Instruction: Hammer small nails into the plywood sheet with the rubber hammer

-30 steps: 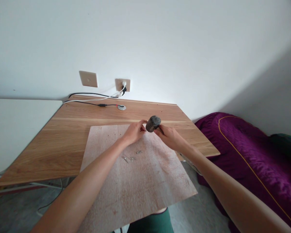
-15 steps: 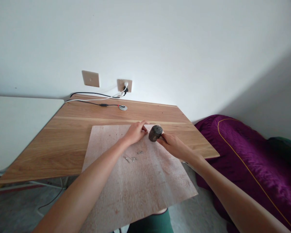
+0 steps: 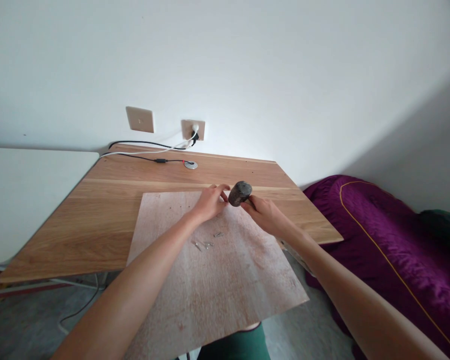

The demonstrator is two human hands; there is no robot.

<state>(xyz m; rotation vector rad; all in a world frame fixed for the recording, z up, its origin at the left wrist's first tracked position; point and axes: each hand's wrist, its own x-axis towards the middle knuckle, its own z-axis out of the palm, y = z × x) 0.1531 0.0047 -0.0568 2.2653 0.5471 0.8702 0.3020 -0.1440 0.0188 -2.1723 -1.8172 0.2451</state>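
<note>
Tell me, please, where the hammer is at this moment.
In the head view, the hammer is in the right hand near the picture's centre, its head right of the left hand, near the far edge of the pale board.

The wooden desk [image 3: 78, 220] has a white tabletop [image 3: 30, 205] on its left and purple fabric [image 3: 386, 240] on its right; on the wall [image 3: 303, 90] behind it I see a socket [image 3: 186, 129] with plugs [image 3: 195, 135]; cables [image 3: 160, 160] cross the desk's back.
</note>
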